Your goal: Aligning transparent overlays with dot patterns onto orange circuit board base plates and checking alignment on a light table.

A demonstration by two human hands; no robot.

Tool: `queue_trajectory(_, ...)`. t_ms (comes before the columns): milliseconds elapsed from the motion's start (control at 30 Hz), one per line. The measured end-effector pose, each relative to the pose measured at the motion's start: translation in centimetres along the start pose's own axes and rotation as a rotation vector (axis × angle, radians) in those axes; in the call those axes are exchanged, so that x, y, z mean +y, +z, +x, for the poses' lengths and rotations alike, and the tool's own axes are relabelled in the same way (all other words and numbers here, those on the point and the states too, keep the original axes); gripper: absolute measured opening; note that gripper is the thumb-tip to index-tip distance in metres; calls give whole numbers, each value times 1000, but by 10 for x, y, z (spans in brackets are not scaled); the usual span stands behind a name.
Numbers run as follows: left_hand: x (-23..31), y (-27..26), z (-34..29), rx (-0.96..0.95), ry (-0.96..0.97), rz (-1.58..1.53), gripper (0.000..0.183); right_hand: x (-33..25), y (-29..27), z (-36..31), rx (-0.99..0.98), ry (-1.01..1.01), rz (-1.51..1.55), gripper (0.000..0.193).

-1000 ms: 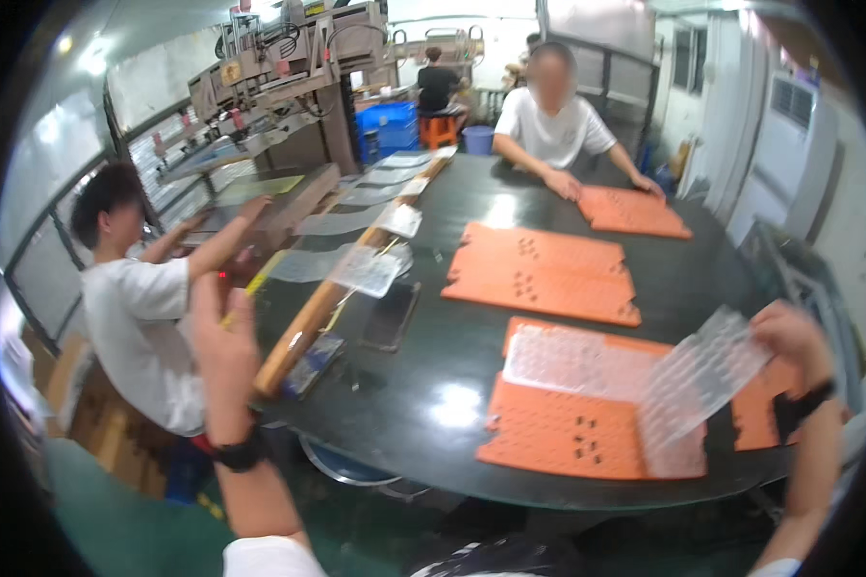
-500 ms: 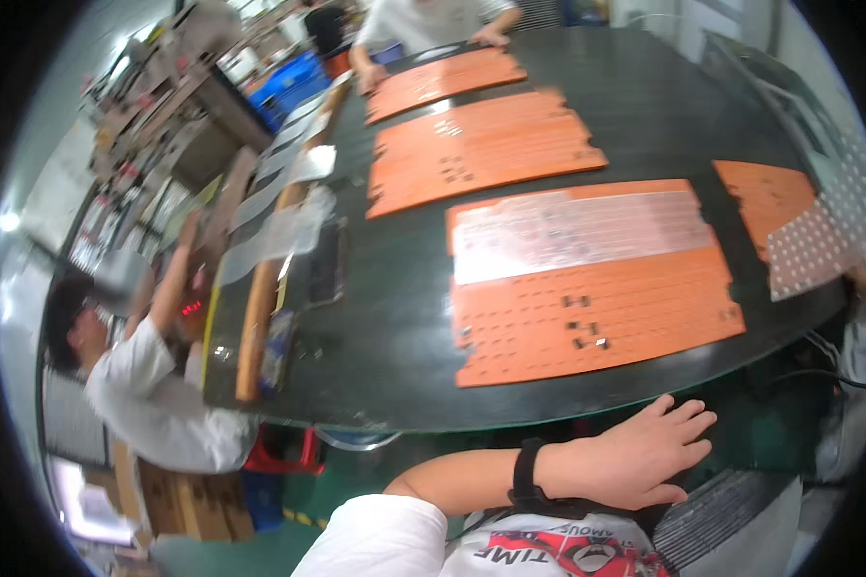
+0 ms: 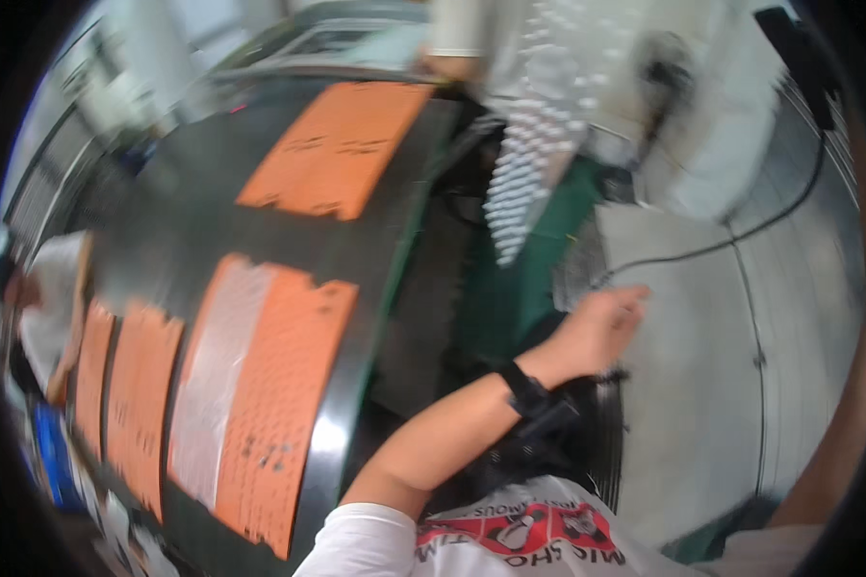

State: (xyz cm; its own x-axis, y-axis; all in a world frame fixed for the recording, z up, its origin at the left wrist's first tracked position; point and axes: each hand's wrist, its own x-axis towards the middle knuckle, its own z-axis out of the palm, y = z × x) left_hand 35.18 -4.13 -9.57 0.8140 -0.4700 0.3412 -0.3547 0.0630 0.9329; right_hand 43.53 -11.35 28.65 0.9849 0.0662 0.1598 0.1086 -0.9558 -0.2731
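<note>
My left hand (image 3: 601, 327), with a black band (image 3: 526, 389) at the wrist, is raised over the left border of a light grey surface (image 3: 693, 288). Its fingers look curled in, slightly blurred, and nothing shows in them. My right forearm (image 3: 832, 462) runs up along the right rim; the hand itself lies outside the picture. To the left, an orange perforated board (image 3: 284, 394) lies on the dark table (image 3: 202, 231), partly covered by a clear sheet (image 3: 226, 370). Small dark pieces (image 3: 269, 450) sit on its bare part. Neither hand is seen touching the board.
Another orange board (image 3: 342, 144) lies at the table's far end, and two more (image 3: 140, 404) (image 3: 93, 370) at the left. A white-dotted sheet (image 3: 534, 144) hangs beyond the table corner. A black cable (image 3: 683, 258) crosses the grey surface. A person (image 3: 58, 298) is at the table's left side.
The view has swung to the right, so the table now lies to the left and the grey surface shows. My left hand's spread fingers have curled in. My right forearm has come into view.
</note>
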Motion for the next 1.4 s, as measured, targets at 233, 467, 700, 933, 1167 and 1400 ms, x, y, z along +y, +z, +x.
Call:
queue_trajectory(233, -65, 30, 22, 102, 191, 372, 55, 130, 41, -46, 215, 45, 80, 17)
queue_trajectory(467, -91, 74, 30, -343, -206, 419, 45, 288, 82, -185, 48, 604, 501, 14)
queue_trajectory(700, -210, 108, 66, -625, -77, 599, 68, 437, 205, -230, 70, 823, 753, 15)
queue_trajectory(933, -169, 142, 238, -647, -19, 1164, 47, 577, 267, -251, 457, 998, 1192, 12)
queue_trajectory(1167, -177, 80, 154, -576, 22, 883, 59, 678, 378, -295, 886, 1349, 1208, 9)
queue_trajectory(1400, -151, -68, -35, -493, -511, 1080, 49, 711, 385, -298, 1050, 1395, 1251, 9)
